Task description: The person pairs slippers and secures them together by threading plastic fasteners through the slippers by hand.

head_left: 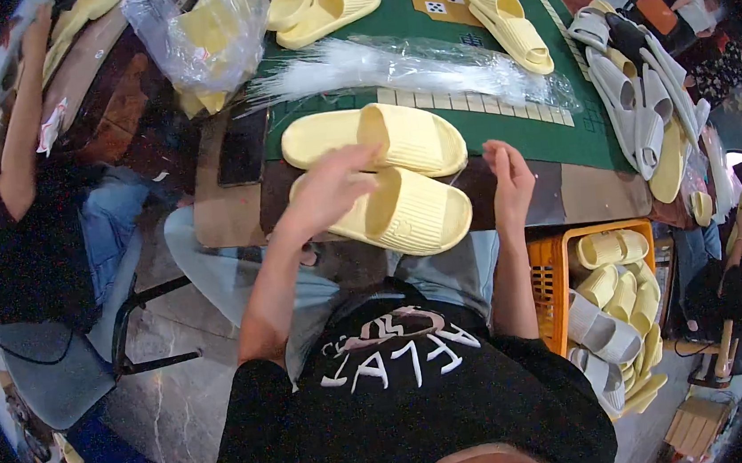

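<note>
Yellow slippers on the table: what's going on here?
A seated person has a pair of pale yellow slippers on the table. The left hand is over the pair, contact unclear; the right hand is beside the toe ends, apart from them. Beyond lies a bundle of thin white strips, and an orange crate of more slippers stands at the right.

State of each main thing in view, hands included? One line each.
Front yellow slide slippers: side by side, soles down.
Left hand: fingers extended over them, blurred; contact unclear.
Right hand: raised, fingers bent, apart from the pair.
White strand bundle: lying flat, ends fanned at left.
Clear plastic bag: crumpled, yellow slippers inside.
Orange crate: open-topped, loaded with yellow and gray slippers.
</note>
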### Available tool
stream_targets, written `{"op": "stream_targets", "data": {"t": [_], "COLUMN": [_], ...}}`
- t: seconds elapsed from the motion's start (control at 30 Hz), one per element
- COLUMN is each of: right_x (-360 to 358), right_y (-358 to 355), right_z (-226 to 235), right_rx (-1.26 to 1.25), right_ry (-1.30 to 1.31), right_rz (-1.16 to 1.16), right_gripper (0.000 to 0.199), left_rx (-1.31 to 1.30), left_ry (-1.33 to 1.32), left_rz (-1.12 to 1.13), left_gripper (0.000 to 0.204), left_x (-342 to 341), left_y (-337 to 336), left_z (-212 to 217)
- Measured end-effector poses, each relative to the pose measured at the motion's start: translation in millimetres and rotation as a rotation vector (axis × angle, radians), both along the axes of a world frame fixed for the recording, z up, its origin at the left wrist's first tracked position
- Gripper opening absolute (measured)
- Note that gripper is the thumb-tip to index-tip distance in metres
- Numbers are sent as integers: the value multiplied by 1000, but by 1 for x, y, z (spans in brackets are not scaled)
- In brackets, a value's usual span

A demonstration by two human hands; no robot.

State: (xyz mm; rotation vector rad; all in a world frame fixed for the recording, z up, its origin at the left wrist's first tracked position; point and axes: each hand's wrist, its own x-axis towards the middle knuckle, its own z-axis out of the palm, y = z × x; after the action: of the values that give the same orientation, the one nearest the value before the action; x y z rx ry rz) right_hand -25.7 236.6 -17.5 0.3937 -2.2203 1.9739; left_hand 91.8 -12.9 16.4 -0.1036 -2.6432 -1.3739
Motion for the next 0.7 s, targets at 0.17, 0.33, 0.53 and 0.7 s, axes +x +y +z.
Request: {"op": "stream_targets", "data": {"t": [0.17,0.33,0.53,0.7], "right_x": [10,12,11,8], "right_y": [3,7,14,7], "right_z": [-13,-10,-10,-24], "right_rx": [29,-92,-65,-181], "right_ry": [23,-65,-27,-53], "right_rz": [-26,-29,-72,-39], "right_gripper": [23,24,24,20], "left_rx": [-311,-360,-389,-724], "left_ry": [104,241,336,777], "left_rz": [268,303,676,945], "left_gripper": [24,15,23,33], "left_x": [-8,-6,0,-29], "left_y": [39,45,-19,-187], "left_z": [-27,-18,84,181]}}
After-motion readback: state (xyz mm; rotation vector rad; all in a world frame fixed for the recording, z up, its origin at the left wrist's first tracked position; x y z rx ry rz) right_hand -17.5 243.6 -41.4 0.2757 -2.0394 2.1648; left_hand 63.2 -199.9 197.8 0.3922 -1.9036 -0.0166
